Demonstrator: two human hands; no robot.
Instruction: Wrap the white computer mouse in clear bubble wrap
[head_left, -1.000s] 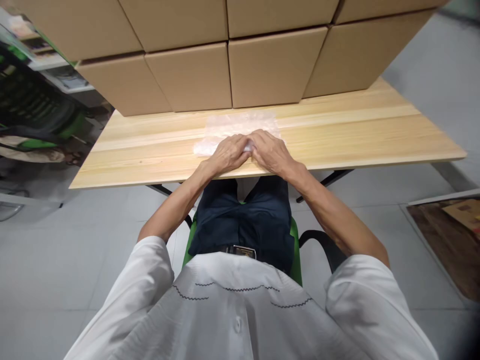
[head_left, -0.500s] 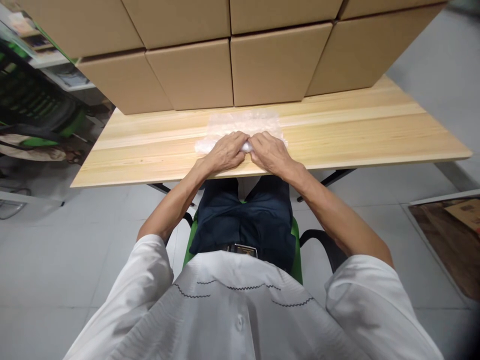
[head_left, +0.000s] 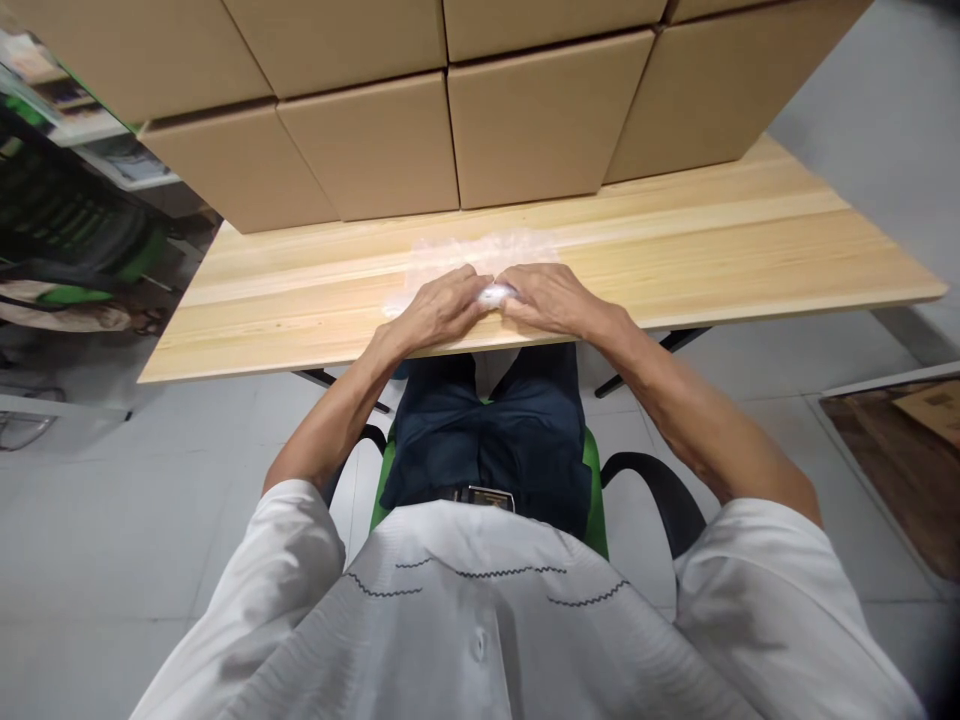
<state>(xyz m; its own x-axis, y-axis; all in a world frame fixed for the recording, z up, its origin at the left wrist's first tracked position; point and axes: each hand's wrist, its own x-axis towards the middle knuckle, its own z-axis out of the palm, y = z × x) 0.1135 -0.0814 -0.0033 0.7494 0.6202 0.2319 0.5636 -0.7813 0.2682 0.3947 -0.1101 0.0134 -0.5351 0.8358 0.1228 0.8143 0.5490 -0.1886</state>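
Observation:
A sheet of clear bubble wrap [head_left: 480, 250] lies on the wooden table [head_left: 712, 240], close to its front edge. The near end of the sheet is rolled into a small whitish bundle [head_left: 493, 295]; whatever is inside it cannot be made out. My left hand [head_left: 446, 308] grips the bundle from the left, fingers curled over the top. From the right, my right hand [head_left: 547, 298] closes on the same roll, thumb on the near side. A short stretch of the roll shows between both hands.
Stacked cardboard boxes [head_left: 390, 150] line the back of the table like a wall. I sit on a green chair [head_left: 596, 500] with black armrests at the table's front edge. Off to the left stands a dark chair [head_left: 67, 190]. A brown board or mat [head_left: 892, 470] lies at the right.
My right hand has turned flatter, with its wrist and elbow swung outward to the right. More of the roll shows between my hands. The view has shifted slightly.

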